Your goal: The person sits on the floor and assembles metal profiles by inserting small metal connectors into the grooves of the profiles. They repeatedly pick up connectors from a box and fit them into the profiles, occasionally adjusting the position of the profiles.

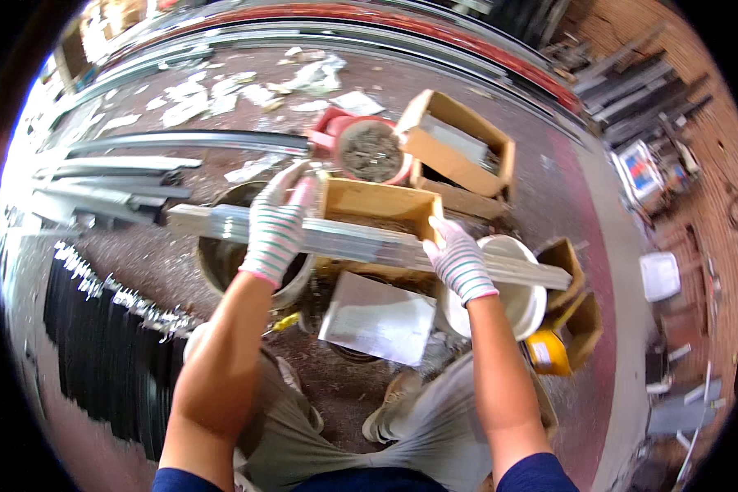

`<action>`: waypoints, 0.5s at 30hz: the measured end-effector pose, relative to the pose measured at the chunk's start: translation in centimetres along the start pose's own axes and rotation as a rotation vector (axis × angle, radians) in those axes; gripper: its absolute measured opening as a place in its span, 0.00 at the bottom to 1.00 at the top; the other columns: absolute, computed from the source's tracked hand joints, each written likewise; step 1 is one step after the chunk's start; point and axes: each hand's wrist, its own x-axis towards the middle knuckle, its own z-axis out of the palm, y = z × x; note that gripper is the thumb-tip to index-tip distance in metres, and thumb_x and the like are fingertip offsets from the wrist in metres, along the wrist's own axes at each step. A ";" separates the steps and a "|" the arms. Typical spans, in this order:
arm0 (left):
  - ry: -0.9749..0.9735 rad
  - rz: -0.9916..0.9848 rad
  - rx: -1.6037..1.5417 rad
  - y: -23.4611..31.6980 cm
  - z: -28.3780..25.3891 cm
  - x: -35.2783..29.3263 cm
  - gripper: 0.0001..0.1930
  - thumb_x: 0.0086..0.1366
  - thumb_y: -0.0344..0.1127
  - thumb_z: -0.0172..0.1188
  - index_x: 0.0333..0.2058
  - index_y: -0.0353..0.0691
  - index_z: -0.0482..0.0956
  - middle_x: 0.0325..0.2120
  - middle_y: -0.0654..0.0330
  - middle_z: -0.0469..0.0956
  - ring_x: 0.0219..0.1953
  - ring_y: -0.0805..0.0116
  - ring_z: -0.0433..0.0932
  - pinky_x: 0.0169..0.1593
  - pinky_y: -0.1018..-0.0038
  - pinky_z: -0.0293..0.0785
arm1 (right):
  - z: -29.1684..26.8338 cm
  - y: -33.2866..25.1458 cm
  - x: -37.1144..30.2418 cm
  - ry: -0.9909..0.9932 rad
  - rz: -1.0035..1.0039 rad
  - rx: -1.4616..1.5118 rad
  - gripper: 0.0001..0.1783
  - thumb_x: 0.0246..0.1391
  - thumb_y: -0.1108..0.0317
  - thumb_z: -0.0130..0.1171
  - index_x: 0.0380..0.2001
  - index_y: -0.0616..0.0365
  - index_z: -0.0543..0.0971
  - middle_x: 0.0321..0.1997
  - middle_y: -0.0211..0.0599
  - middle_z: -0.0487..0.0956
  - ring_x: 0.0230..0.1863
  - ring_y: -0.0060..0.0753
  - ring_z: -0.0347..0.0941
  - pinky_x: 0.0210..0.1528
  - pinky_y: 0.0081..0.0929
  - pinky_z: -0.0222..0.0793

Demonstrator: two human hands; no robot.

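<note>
A bundle of long silvery strips, like metal profiles [361, 239], lies crosswise in front of me, sloping down to the right. My left hand [275, 230], in a white glove with green stripes, holds it left of the middle. The fingertips of that hand reach past the bundle's far side and are blurred. Farther right, my right hand [461, 261], gloved alike, is closed on the same bundle from above. Below the strips are an open wooden box [381, 197], a dark-mouthed bucket [213, 266] on the left and a white bucket [512, 316] on the right.
A white paper sheet [377, 318] lies nearer me. Beyond stand a red bucket [406, 168] of small pieces and a cardboard box [500, 152]. Black profiles [111, 344] and grey profiles [123, 184] lie left; a yellow container [548, 353] sits right. Scraps litter the far floor.
</note>
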 end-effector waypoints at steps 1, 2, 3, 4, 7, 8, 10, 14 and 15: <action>-0.047 0.036 0.069 0.3 0.8 0.0 0.16 0.69 0.34 0.63 0.53 0.37 0.82 0.43 0.61 0.83 0.44 0.75 0.78 0.50 0.75 0.75 | -1.7 2.2 -0.6 0.045 0.077 0.168 0.28 0.55 0.66 0.65 0.59 0.58 0.76 0.58 0.48 0.78 0.50 0.42 0.80 0.55 0.34 0.76; -0.028 -0.083 0.023 0.5 0.4 -0.1 0.15 0.68 0.33 0.62 0.51 0.37 0.82 0.42 0.61 0.84 0.44 0.74 0.78 0.50 0.74 0.76 | -3.5 2.5 -1.3 0.149 0.048 0.282 0.26 0.55 0.64 0.66 0.57 0.57 0.77 0.58 0.50 0.78 0.52 0.50 0.78 0.57 0.38 0.75; -0.054 -0.024 0.115 0.0 0.2 -0.1 0.14 0.68 0.35 0.62 0.50 0.37 0.83 0.38 0.63 0.83 0.40 0.75 0.77 0.45 0.75 0.74 | -6.7 2.0 -2.8 0.182 0.093 0.350 0.22 0.56 0.65 0.66 0.54 0.57 0.79 0.55 0.49 0.80 0.48 0.47 0.80 0.53 0.36 0.76; -0.082 0.035 0.202 -0.8 0.6 -0.1 0.13 0.69 0.37 0.62 0.48 0.38 0.84 0.34 0.64 0.82 0.36 0.76 0.76 0.40 0.77 0.73 | -9.5 2.4 -5.0 0.227 0.152 0.406 0.19 0.57 0.67 0.65 0.52 0.57 0.80 0.52 0.48 0.81 0.43 0.45 0.82 0.49 0.35 0.78; -0.098 -0.118 0.149 -0.4 1.7 -1.1 0.15 0.70 0.45 0.61 0.45 0.42 0.86 0.25 0.69 0.79 0.24 0.83 0.70 0.27 0.83 0.62 | -13.1 8.9 -13.7 0.317 0.277 0.259 0.11 0.59 0.70 0.65 0.44 0.61 0.84 0.38 0.36 0.84 0.38 0.24 0.79 0.45 0.24 0.76; -0.097 -0.150 0.127 -0.8 1.5 -0.8 0.16 0.70 0.48 0.61 0.44 0.43 0.86 0.24 0.71 0.78 0.22 0.86 0.67 0.24 0.85 0.57 | -14.2 11.1 -17.4 0.267 0.429 0.210 0.10 0.60 0.70 0.65 0.42 0.63 0.84 0.38 0.37 0.85 0.39 0.25 0.81 0.46 0.24 0.76; -0.131 -0.111 0.159 -3.1 0.9 -0.5 0.19 0.70 0.52 0.60 0.44 0.43 0.86 0.22 0.73 0.76 0.21 0.87 0.65 0.23 0.85 0.55 | -14.4 16.9 -26.4 0.248 0.524 -0.041 0.15 0.60 0.59 0.62 0.38 0.60 0.85 0.38 0.49 0.85 0.40 0.41 0.84 0.46 0.31 0.76; -0.279 -0.022 0.106 -3.6 3.0 -2.6 0.20 0.73 0.49 0.57 0.53 0.41 0.83 0.29 0.71 0.77 0.23 0.86 0.65 0.26 0.85 0.59 | -9.2 27.9 -50.6 -0.114 1.141 -0.113 0.16 0.57 0.56 0.57 0.34 0.59 0.83 0.30 0.52 0.81 0.35 0.50 0.82 0.44 0.40 0.76; -0.219 0.025 0.064 -4.8 2.4 -2.5 0.18 0.74 0.46 0.56 0.49 0.39 0.84 0.24 0.70 0.76 0.19 0.86 0.62 0.23 0.84 0.57 | -7.1 28.3 -52.4 -0.454 0.931 -0.288 0.11 0.57 0.62 0.57 0.32 0.57 0.81 0.36 0.47 0.82 0.41 0.44 0.80 0.43 0.39 0.76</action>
